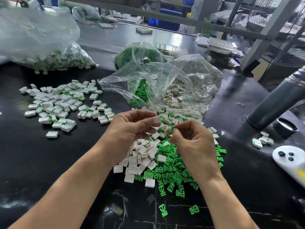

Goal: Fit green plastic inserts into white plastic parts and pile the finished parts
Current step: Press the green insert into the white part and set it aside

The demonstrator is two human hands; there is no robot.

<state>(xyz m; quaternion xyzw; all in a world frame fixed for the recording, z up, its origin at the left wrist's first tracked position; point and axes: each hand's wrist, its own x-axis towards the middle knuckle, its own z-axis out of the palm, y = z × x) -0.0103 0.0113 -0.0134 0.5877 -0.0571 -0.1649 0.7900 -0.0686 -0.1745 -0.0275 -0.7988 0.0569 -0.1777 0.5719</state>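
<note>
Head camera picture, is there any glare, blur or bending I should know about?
Head view: overhead light glares off the black table and the clear bags; the big bag at far left looks smeared; straight shelf rails bow from the wide lens; the left hand with its white part and the right hand with its green insert are sharp.

Bright, even indoor light with glare on the dark table and a wide-angle bend at the edges.
Light falls from above and behind the bench, leaving white glare patches on the glossy table (173, 38) near the far side and shine on the crinkled clear bags (165, 75). Shadows under the forearms are soft and faint. The middle is sharp; the big bag (33, 35) at upper left is smeared, and the shelving (264, 22) at the back curves and looks softer.
</note>
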